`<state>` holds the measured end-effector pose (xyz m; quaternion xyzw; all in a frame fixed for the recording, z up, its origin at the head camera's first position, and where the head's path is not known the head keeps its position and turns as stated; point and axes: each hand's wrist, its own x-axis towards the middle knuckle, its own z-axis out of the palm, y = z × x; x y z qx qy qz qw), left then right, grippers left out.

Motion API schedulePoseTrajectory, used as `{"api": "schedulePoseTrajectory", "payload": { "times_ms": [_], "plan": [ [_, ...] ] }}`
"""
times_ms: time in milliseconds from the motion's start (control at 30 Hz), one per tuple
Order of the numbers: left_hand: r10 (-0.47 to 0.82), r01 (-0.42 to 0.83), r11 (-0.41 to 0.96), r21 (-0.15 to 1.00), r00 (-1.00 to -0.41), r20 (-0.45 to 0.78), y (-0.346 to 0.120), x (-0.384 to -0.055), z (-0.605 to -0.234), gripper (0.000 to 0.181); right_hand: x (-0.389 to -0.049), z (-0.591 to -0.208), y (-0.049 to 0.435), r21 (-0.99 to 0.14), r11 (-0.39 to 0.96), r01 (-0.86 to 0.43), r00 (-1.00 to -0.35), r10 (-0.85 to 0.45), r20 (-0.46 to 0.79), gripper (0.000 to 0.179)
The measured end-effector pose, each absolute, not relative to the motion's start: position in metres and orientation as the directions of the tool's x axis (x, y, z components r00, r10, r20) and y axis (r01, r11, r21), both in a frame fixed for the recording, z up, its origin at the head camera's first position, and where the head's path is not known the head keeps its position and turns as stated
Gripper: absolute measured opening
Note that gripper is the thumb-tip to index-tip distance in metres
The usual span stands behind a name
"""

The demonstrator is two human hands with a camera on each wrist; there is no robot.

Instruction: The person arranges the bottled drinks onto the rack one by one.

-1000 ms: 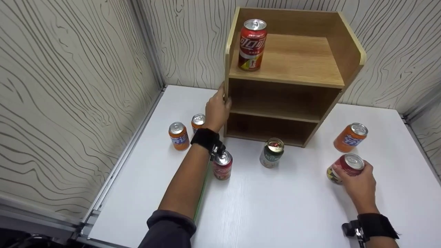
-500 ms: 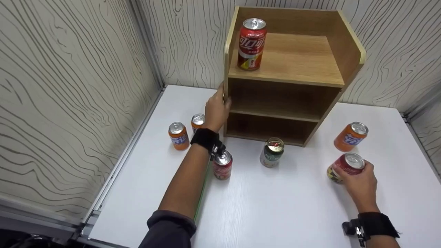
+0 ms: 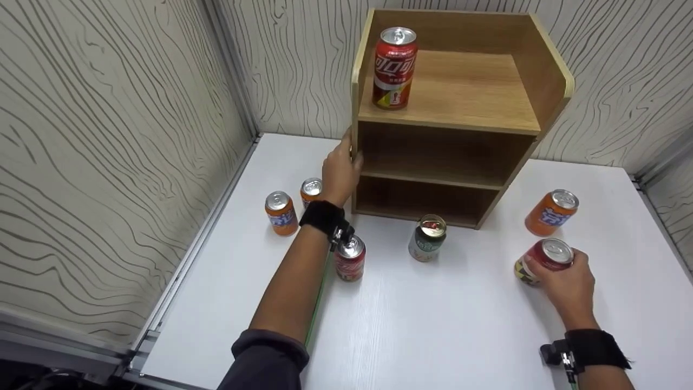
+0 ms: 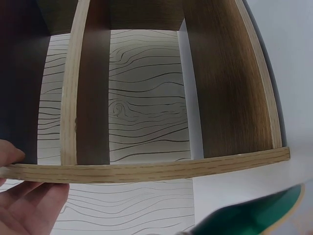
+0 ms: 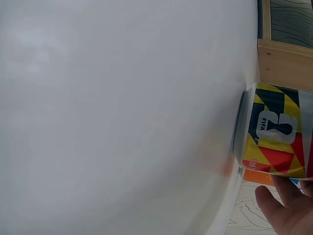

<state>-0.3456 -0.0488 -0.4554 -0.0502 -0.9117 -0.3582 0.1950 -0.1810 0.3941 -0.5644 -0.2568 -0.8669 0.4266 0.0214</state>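
Note:
My left hand (image 3: 341, 176) grips the left side panel of a wooden shelf unit (image 3: 449, 127). In the left wrist view its thumb lies on one side of the panel's edge and the fingers (image 4: 41, 203) on the other. Far to the right, my right hand (image 3: 571, 287) holds a red soda can (image 3: 547, 257) upright at the white table. The right wrist view shows that can's yellow, red and dark checked print (image 5: 276, 129), with fingers curled at its side. Another red cola can (image 3: 395, 70) stands on the shelf's top level, at the left.
An orange can (image 3: 549, 214) stands just behind the held one. A green and white can (image 3: 427, 241) is before the shelf. Beside my left forearm are a red can (image 3: 349, 262) and two orange cans (image 3: 281, 216), one partly hidden. Patterned walls border the table (image 3: 433, 330).

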Motion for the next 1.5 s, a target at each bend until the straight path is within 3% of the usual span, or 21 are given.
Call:
{"api": "schedulePoseTrajectory", "payload": {
  "times_ms": [1100, 1500],
  "plan": [
    [-0.025, 0.243, 0.733, 0.636, -0.924, 0.382, -0.050, -0.346, -0.457, 0.058, -0.172, -0.550, 0.400, -0.767, 0.516, 0.381, -0.871, 0.479, -0.110, 0.104],
    [-0.035, 0.259, 0.725, 0.638, -0.911, 0.410, -0.050, -0.347, -0.457, 0.056, -0.173, -0.530, 0.398, -0.777, 0.515, 0.362, -0.877, 0.471, -0.096, 0.103]
  ]
}}
